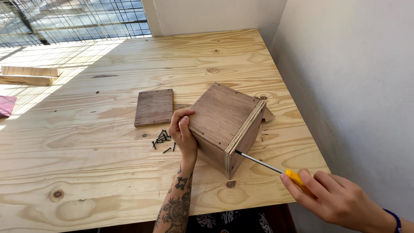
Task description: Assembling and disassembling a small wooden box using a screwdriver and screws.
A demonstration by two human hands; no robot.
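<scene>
While the left hand (183,131) grips the plywood box (226,125), the right hand (334,196), clamped on a yellow-handled screwdriver (267,165), drives a corner screw; steady pressure seems needed.

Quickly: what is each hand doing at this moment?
Left hand: closed against the wooden box, steadying it.
Right hand: closed on the yellow-handled screwdriver, tip at the box edge.

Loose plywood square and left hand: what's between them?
In the head view, a small pile of dark screws lies on the table between the plywood square and the left hand.
</scene>
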